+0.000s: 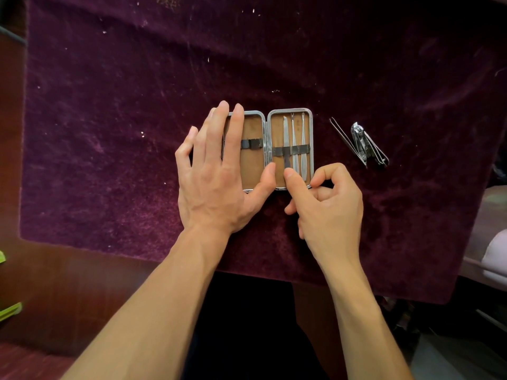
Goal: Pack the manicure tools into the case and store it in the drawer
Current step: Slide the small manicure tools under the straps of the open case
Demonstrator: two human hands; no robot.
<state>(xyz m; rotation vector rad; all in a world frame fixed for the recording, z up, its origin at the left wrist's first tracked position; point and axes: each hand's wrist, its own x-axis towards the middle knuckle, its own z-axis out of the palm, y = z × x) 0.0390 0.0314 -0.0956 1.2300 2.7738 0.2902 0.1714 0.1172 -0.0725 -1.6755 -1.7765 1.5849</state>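
Plum velvet cloth [109, 133] over a dark wooden table [68, 283]. On it lies an open metal-framed case with tan lining [289, 110].

- Left hand [216, 171]: flat, fingers straight, pressing the case's left half.
- Right hand [329, 207]: fingers curled, gripping nothing visible, one tip on the near end of a flat steel tool [286, 133] strapped lengthwise in the right half.
- Unpacked items: thin steel tweezers [345, 138] and a chrome nail clipper [367, 146]. They lie slanted right of the case, nearer the right hand.

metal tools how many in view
5: three slim steel tools strapped in the right half of the tan-lined metal case; steel tweezers and chrome nail clipper on purple cloth. Left hand may hide more.
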